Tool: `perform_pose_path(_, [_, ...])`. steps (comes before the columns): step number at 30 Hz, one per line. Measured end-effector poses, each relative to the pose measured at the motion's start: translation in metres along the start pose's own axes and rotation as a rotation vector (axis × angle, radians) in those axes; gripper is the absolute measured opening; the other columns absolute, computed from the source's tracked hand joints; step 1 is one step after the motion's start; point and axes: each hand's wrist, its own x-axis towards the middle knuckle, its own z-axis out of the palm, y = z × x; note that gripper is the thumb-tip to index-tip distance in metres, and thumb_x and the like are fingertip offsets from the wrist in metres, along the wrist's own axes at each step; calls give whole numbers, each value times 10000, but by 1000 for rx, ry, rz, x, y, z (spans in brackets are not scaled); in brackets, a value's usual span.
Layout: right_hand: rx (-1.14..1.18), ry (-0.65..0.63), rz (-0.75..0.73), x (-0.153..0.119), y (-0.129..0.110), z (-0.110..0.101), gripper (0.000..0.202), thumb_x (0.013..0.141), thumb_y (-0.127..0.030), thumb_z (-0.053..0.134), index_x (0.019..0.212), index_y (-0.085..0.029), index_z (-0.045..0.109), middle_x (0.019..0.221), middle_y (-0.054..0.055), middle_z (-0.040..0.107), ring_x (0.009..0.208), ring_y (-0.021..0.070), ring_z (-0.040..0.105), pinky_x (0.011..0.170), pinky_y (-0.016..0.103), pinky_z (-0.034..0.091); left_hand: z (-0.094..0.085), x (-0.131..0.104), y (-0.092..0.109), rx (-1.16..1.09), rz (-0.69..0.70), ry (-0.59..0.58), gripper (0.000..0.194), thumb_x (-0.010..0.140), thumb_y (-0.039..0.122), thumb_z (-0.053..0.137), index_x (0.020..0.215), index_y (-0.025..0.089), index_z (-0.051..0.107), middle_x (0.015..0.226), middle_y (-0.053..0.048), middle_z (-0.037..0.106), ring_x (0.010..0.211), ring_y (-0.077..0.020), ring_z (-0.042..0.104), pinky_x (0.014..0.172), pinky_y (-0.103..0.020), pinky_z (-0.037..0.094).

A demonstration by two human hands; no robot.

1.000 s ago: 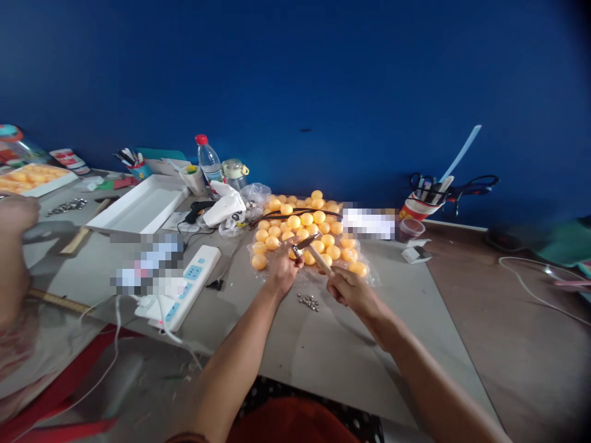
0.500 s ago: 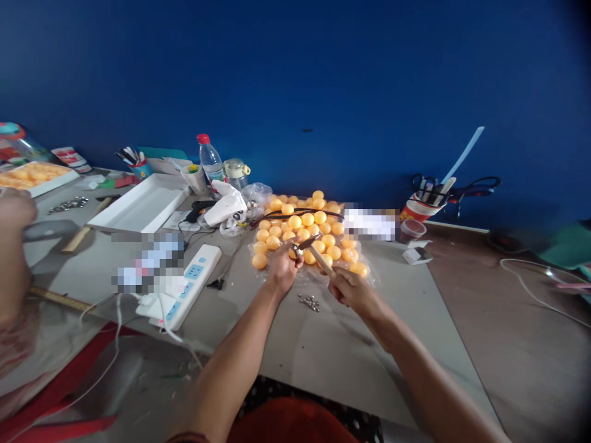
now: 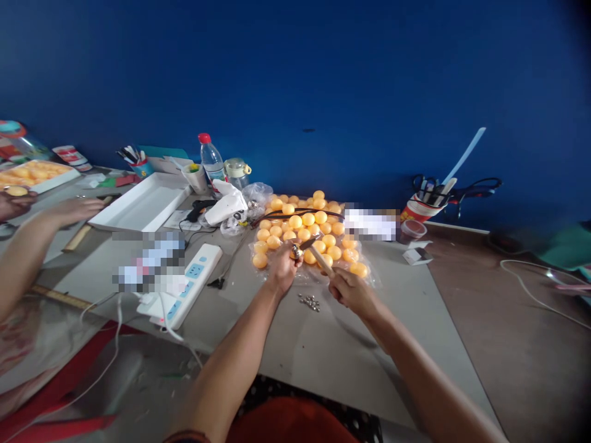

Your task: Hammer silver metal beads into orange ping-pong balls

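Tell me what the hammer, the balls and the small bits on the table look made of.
Hammer handle: probably bare wood, pale and matte. Hammer head: likely metal, dark and thin. Balls: probably smooth plastic, evenly orange with soft highlights. Bits: likely polished metal, silvery with glints.

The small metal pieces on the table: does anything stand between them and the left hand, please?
Nothing visible stands between the left hand and the small metal pieces; the hammer in the right hand is farther back.
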Motion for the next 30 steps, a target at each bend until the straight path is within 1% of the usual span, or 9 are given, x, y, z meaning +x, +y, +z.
perform_pose_path(3, [43, 5, -28, 1, 1, -1, 396, 911, -540, 452, 744, -189, 527, 527, -45, 451, 429, 82, 363, 411, 225, 291, 0, 0, -1, 31, 43, -40, 241, 840, 431, 663, 891, 199, 621, 716, -20, 558, 595, -123, 506, 498, -228, 379])
perform_pose_path(8, [134, 15, -80, -7, -14, 0, 415, 905, -568, 463, 892, -166, 565, 550, -53, 454, 441, 88, 374, 417, 223, 291, 3, 1, -1, 58, 51, 17, 293, 842, 474, 635, 915, 191, 612, 777, -24, 562, 610, -127, 519, 507, -245, 404])
perform_pose_path(11, [111, 20, -87, -8, -14, 1, 409, 907, -565, 465, 847, -172, 561, 551, -48, 457, 452, 89, 380, 427, 225, 294, 1, 3, -2, 72, 53, 0, 273, 858, 458, 617, 926, 194, 611, 785, -37, 576, 630, -134, 519, 518, -251, 405])
perform_pose_path(15, [21, 4, -21, -1, 1, 1, 381, 901, -528, 469, 728, -194, 530, 512, -47, 456, 428, 89, 381, 422, 225, 303, -6, 6, -5, 136, 91, -55, 217, 841, 396, 657, 931, 201, 625, 764, -40, 575, 622, -133, 505, 517, -253, 385])
perform_pose_path(19, [18, 6, -17, 3, 9, -1, 391, 923, -508, 435, 698, -196, 508, 526, -46, 457, 430, 80, 368, 424, 220, 302, -7, 4, -7, 115, 99, -94, 265, 818, 412, 685, 966, 201, 626, 744, -20, 560, 602, -125, 507, 513, -247, 380])
perform_pose_path(22, [91, -8, -41, -1, 0, -2, 386, 920, -531, 437, 784, -183, 534, 541, -54, 452, 434, 80, 360, 424, 223, 301, -4, 1, -5, 82, 104, -81, 310, 807, 437, 692, 993, 200, 617, 733, 1, 548, 585, -111, 507, 500, -229, 370])
perform_pose_path(24, [121, -17, -58, -5, -9, -2, 400, 910, -553, 451, 853, -171, 553, 550, -57, 451, 439, 84, 363, 424, 226, 300, -2, 0, -3, 64, 97, -56, 286, 802, 424, 706, 955, 201, 613, 730, 6, 552, 582, -103, 503, 492, -216, 364])
perform_pose_path(27, [116, -9, -69, -10, -20, -1, 427, 907, -577, 451, 864, -165, 556, 562, -54, 449, 456, 88, 376, 432, 230, 297, -1, 2, -1, 54, 73, -36, 259, 812, 423, 708, 873, 196, 599, 720, -4, 564, 572, -101, 490, 481, -213, 357])
perform_pose_path(30, [93, 3, -61, -9, -17, 0, 409, 917, -556, 440, 871, -167, 559, 567, -52, 453, 462, 89, 381, 441, 231, 304, 0, 5, -1, 53, 67, -40, 285, 828, 454, 690, 843, 189, 586, 697, -6, 556, 554, -99, 474, 465, -213, 342])
